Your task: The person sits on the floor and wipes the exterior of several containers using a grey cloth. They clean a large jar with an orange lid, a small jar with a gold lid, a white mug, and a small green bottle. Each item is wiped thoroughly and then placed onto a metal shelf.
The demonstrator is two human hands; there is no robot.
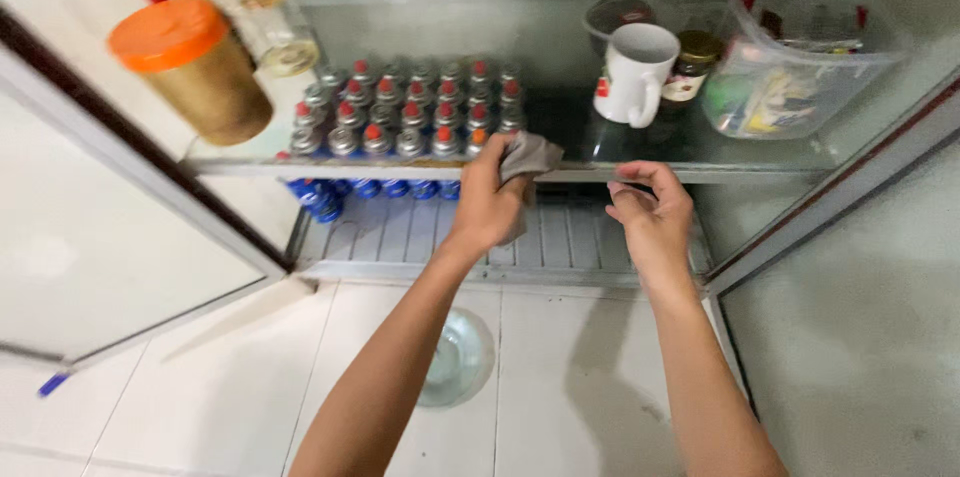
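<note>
My left hand (490, 199) grips a grey cloth (528, 154) and presses it against the front edge of a glass shelf (600, 173) in an open cabinet. My right hand (652, 212) rests its curled fingers on the same shelf edge, a little to the right, and holds nothing. Just left of the cloth stand several gas canisters (405, 107) with red caps, packed in rows on the shelf.
On the shelf stand a white mug (635, 72), a dark jar (690, 67), a bowl (620, 12) and a clear plastic box (800, 52). Two orange-lidded jars (195, 67) sit at left. A glass lid (455, 357) lies on the tiled floor. The cabinet door (110, 247) stands open at left.
</note>
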